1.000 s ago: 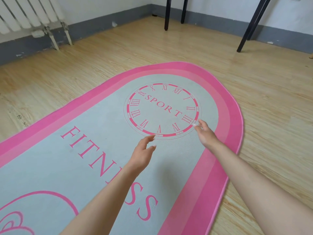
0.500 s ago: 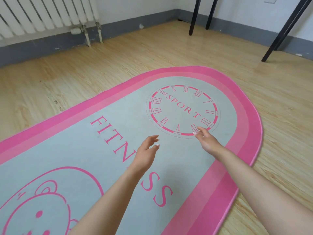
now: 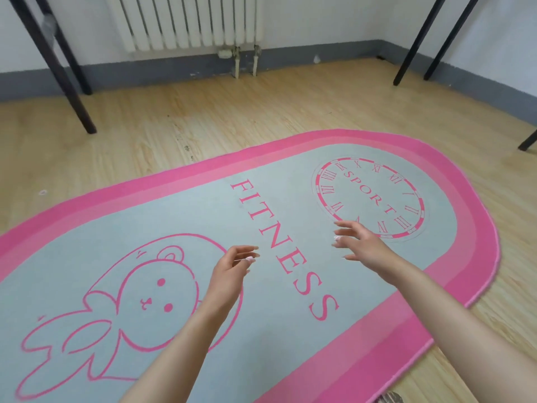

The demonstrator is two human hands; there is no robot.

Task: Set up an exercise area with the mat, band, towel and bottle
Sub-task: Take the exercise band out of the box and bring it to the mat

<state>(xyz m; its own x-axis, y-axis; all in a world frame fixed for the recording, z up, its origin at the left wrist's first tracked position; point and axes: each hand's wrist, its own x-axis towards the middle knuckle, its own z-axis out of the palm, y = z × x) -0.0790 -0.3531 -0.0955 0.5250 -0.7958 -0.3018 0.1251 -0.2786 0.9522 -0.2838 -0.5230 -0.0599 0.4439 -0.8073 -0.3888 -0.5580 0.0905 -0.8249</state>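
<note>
Lower centre of frame: the left hand (image 3: 232, 271) is over the middle of the mat (image 3: 189, 222), fingers loosely curled, holding nothing. To its right, the right hand (image 3: 364, 247) has its fingers spread and also holds nothing. Whether either hand touches the pile cannot be told.

The mat is unrolled flat across the frame, from lower left to the rounded end at right. It has a grey field and a pink border, and no folds or raised corners are visible.

Judgement: it is a soft, flexible textile of moderate weight that would sag if lifted. It is best shifted by gripping the pink border at the edge with both hands, or smoothed with flat palms.

The band, towel and bottle are not in view.

Beyond the mat is wood-pattern floor (image 3: 232, 112). Dark furniture legs (image 3: 79, 109) stand upper left and upper right, and a white radiator (image 3: 186, 21) is at top centre.
</note>
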